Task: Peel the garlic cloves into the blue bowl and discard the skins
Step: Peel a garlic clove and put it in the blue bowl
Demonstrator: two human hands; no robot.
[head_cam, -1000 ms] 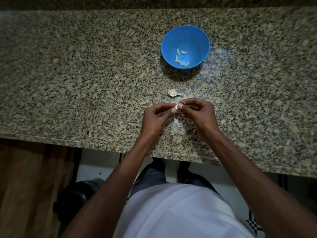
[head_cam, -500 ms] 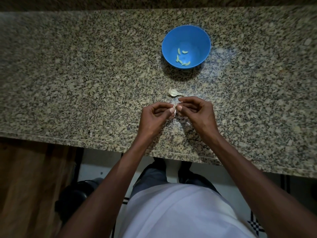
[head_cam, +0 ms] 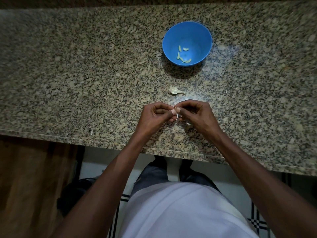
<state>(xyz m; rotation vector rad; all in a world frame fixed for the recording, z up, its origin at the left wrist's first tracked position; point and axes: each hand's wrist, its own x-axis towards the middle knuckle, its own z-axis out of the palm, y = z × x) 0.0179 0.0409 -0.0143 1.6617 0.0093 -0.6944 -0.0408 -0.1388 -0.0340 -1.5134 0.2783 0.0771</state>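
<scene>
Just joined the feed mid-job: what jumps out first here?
The blue bowl at the far middle of the granite counter, with a few peeled cloves inside. Nearer, left hand and right hand pinch a garlic clove; a garlic piece lies between.

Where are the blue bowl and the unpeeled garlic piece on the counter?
blue bowl (head_cam: 202, 34): head view, on its inner wall.
unpeeled garlic piece (head_cam: 174, 90): head view, on its papery body.

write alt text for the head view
Two hands, left and right, pinch a garlic clove over a granite counter. Beyond them lie a garlic piece and a blue bowl holding peeled cloves.
</scene>
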